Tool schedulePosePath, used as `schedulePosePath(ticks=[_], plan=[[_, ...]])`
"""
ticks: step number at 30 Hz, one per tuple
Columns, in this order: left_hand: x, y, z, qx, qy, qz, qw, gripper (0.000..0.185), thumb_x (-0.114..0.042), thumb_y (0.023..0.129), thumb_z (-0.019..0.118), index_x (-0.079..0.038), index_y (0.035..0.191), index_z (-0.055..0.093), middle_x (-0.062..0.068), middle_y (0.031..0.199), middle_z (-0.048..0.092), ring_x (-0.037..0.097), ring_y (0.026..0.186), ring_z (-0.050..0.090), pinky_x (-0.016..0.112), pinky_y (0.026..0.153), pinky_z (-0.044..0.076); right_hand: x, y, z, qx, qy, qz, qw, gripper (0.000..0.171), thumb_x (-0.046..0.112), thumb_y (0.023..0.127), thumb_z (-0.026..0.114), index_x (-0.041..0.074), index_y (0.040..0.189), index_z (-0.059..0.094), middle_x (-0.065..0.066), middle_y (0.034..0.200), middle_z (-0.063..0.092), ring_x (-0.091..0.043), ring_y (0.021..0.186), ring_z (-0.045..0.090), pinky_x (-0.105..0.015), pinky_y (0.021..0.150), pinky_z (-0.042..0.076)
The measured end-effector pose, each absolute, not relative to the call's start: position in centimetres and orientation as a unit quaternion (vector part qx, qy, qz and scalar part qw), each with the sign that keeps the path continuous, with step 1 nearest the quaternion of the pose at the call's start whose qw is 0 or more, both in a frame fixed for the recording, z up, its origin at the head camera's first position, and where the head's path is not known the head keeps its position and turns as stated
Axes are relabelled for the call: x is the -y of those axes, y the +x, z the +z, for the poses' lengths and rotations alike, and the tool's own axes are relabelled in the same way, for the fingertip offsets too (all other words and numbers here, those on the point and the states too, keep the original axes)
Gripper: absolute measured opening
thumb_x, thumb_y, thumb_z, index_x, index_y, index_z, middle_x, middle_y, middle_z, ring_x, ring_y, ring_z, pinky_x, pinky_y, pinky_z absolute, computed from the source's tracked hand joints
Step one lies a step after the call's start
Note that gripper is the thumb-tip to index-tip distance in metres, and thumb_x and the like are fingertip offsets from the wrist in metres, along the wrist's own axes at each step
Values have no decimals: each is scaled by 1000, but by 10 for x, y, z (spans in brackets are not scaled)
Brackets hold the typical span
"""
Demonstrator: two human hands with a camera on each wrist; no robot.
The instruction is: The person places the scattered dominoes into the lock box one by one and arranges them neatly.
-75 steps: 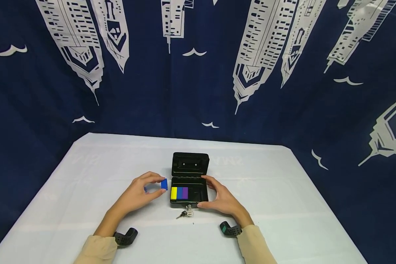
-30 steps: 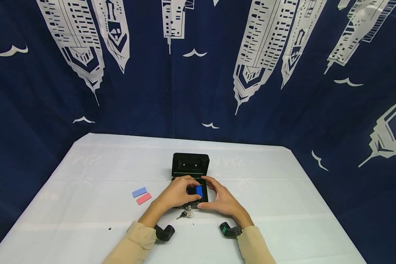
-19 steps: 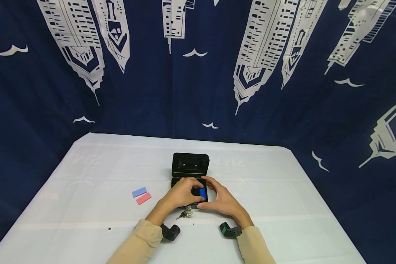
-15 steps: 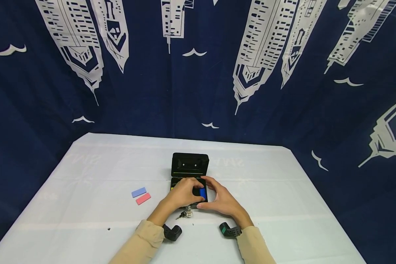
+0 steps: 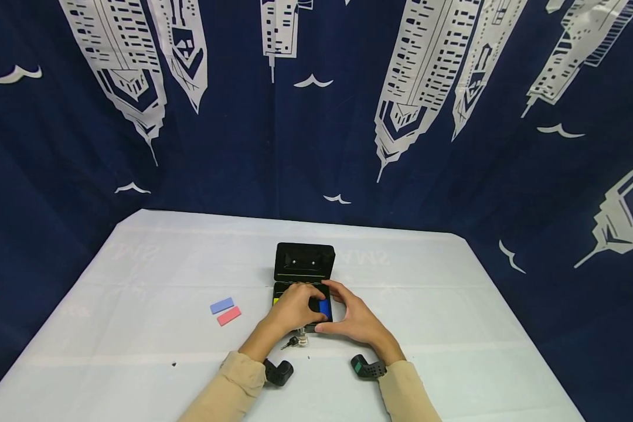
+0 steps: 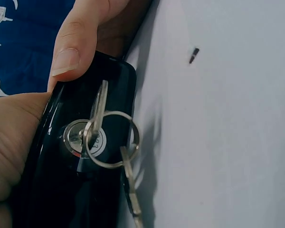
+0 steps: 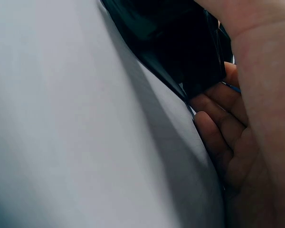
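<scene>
Item: black lockbox (image 5: 303,287), lid raised, mid-table. A blue block (image 5: 324,308) is being pinched and seated inside by the left hand (image 5: 293,309); the box's right side is being braced by the curled right hand (image 5: 352,321). Judged next: careful release. Keys (image 6: 109,142) are hanging in the lock.
</scene>
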State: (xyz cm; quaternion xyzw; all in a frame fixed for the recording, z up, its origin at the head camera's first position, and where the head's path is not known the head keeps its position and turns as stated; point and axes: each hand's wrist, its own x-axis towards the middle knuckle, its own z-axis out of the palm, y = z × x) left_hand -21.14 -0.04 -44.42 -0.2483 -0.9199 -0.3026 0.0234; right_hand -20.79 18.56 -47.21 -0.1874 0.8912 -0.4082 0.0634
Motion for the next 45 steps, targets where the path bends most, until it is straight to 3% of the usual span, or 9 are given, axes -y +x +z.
schedulePosePath(ticks=[24, 35, 45], plan=[[2, -212, -448, 914, -245, -322, 30, 43, -34, 67, 78, -14, 103, 68, -1, 103, 67, 17, 102, 57, 32, 89, 47, -185, -208, -471, -892, -188, -406, 65, 93, 55, 61, 75, 40, 138, 25, 6, 140, 38, -19, 126, 42, -41, 103, 37], [1, -213, -447, 919, -235, -317, 23, 45, -37, 67, 77, -16, 105, 67, -2, 106, 66, 17, 105, 56, 33, 91, 46, -184, -208, -469, -895, -169, -407, 60, 93, 53, 58, 78, 41, 136, 29, 13, 135, 41, -14, 124, 44, -39, 102, 38], [2, -212, -448, 916, -242, -318, 29, 45, -37, 66, 78, -15, 105, 67, -1, 105, 66, 16, 102, 57, 31, 88, 48, -185, -209, -473, -895, -184, -402, 59, 92, 57, 59, 76, 45, 135, 25, 8, 136, 41, -17, 124, 44, -40, 101, 38]])
